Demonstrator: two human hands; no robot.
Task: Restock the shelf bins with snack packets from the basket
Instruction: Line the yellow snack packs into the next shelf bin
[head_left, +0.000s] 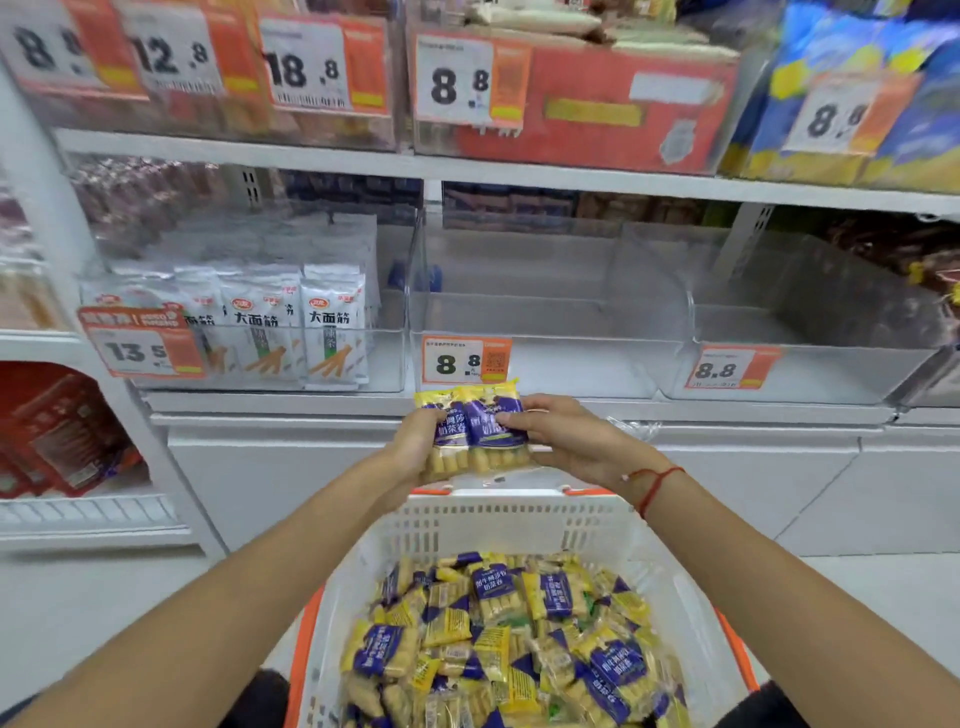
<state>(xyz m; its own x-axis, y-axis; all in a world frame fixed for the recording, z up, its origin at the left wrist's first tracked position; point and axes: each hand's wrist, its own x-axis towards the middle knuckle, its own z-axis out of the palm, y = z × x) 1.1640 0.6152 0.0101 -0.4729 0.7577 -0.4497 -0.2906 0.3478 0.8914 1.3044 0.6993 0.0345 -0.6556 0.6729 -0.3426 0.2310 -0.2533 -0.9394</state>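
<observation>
Both hands hold a small stack of glossy yellow-and-purple snack packets (475, 426) upright, just below the middle clear plastic bin (545, 358): the left hand (415, 441) curls round the stack's left edge, and the right hand (561, 431) pinches its right side with thumb and fingers. Near the person, a white slotted plastic basket (519, 519) with orange rim holds a loose heap of the same crinkly packets. Further left, white packets (291, 327) stand upright in another bin.

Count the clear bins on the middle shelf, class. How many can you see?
3. The left bin holds white packets; the middle bin and the right bin look empty. Others may continue beyond the frame's edges.
</observation>
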